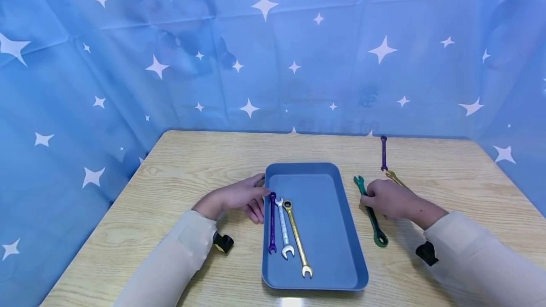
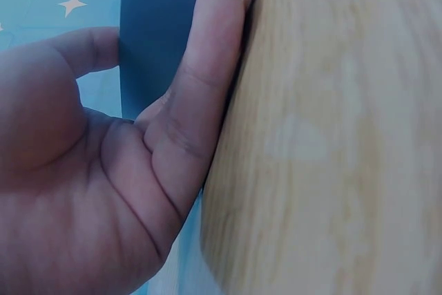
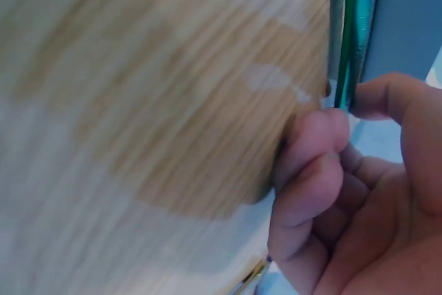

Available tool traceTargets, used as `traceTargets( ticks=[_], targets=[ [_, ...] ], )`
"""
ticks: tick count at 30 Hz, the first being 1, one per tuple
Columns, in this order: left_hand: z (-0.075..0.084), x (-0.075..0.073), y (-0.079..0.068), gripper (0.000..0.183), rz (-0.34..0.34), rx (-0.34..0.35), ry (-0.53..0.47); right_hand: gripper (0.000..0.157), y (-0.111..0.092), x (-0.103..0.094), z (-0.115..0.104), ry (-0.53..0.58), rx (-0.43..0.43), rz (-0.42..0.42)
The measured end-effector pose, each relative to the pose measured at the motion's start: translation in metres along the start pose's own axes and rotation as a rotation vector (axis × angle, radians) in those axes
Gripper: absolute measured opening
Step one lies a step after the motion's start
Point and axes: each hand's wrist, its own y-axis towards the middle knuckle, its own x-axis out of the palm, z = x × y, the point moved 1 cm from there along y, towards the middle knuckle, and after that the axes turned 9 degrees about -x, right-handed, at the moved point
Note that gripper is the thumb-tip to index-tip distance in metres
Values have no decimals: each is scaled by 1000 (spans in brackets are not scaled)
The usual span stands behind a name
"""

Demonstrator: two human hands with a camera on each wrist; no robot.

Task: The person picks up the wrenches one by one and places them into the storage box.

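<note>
A blue-grey tray [image 1: 324, 231] lies on the table with a purple wrench [image 1: 272, 221], a silver wrench [image 1: 283, 226] and a gold wrench [image 1: 297, 238] side by side along its left part. My left hand [image 1: 241, 198] holds the tray's left wall, thumb over the rim and fingers against the outside; the left wrist view shows the fingers [image 2: 207, 67] along that wall. To the right of the tray, my right hand [image 1: 390, 198] pinches a green combination wrench [image 1: 373, 219] by its shaft between thumb and fingers. Its ring end points toward me.
Beyond the right hand, a second purple wrench [image 1: 384, 153] lies near the table's back edge. Another gold wrench [image 1: 394, 176] is partly hidden behind that hand. A blue star-patterned cloth [image 1: 264, 60] hangs behind the wooden table [image 1: 204, 165].
</note>
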Motion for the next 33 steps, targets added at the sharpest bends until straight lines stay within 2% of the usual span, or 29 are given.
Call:
traceTargets(
  ticks=[10,18,33],
  targets=[
    [1,-1,-1,67,-5,0,-1,39,0,-1,1,-1,6,-2],
    [1,-1,-2,66,0,-2,8,37,-1,-3,-1,41,11,-23],
    [1,0,-1,66,-1,-2,1,38,-2,-2,0,-21,-10,9]
  ],
)
